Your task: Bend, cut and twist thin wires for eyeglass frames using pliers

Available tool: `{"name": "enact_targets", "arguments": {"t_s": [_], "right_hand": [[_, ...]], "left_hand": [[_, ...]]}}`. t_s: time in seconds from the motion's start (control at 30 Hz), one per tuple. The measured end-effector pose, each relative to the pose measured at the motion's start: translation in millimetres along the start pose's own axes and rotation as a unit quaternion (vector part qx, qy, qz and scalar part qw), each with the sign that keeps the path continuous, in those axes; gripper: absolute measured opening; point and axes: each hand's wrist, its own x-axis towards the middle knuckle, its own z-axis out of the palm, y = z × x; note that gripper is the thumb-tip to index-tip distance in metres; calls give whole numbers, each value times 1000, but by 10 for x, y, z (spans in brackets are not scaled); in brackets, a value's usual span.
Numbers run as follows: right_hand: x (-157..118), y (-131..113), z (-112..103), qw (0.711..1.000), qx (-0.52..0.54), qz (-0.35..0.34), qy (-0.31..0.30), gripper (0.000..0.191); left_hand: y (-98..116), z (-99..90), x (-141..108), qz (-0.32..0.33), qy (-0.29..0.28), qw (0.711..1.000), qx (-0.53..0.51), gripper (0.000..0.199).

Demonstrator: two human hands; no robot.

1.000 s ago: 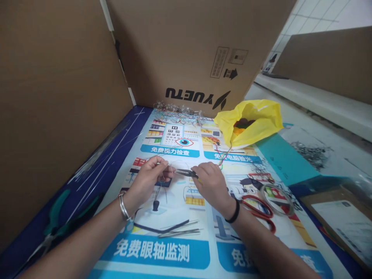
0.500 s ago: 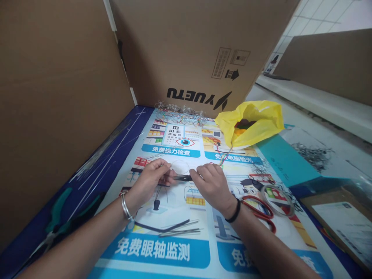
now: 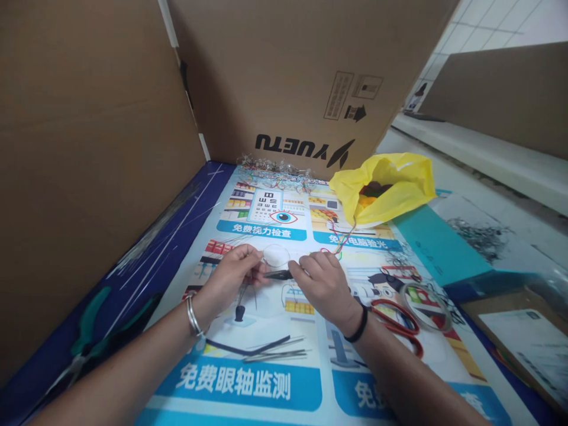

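My left hand (image 3: 242,266) pinches a thin wire bent into a round loop (image 3: 276,246). My right hand (image 3: 323,283) is closed round a dark pair of pliers (image 3: 278,275), whose tips point left and reach my left fingertips just below the loop. Whether the jaws grip the wire is too small to tell. Both hands are over the printed sheet (image 3: 239,408). Several short straight wires (image 3: 279,354) lie on the sheet in front of my hands.
Green-handled pliers (image 3: 89,331) lie at the left, beside long wires (image 3: 155,234). Cardboard (image 3: 284,71) stands behind a heap of wire pieces (image 3: 275,171). A yellow bag (image 3: 399,189), red-handled scissors (image 3: 394,322) and a clear round roll (image 3: 426,306) are on the right.
The pliers' tips have shifted slightly against my left fingertips. Both hands keep nearly the same place and hold.
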Motion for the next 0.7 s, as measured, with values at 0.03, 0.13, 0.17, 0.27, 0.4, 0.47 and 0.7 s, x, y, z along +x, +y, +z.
{"name": "enact_targets", "arguments": {"t_s": [0.03, 0.13, 0.17, 0.27, 0.4, 0.47, 0.7], "right_hand": [[0, 1, 0, 1000, 0, -1, 1, 15], [3, 2, -9, 1000, 0, -3, -1, 15], [5, 1, -13, 1000, 0, -2, -3, 15], [14, -7, -18, 1000, -1, 1, -9, 14], [25, -23, -11, 1000, 3, 13, -23, 10], [31, -28, -8, 999, 7, 27, -35, 8], [53, -49, -40, 990, 68, 65, -102, 8]], "left_hand": [[-3, 0, 1, 1, -3, 1000, -3, 22], [-5, 5, 3, 7, -2, 1000, -4, 22], [-4, 8, 3, 8, 2, 1000, -1, 22], [-4, 14, 1, 17, 13, 1000, 12, 23], [-13, 8, -7, 67, 16, 997, 37, 22], [-15, 2, -11, 100, 12, 994, 50, 22], [13, -22, -9, 157, -9, 981, 113, 17]]}}
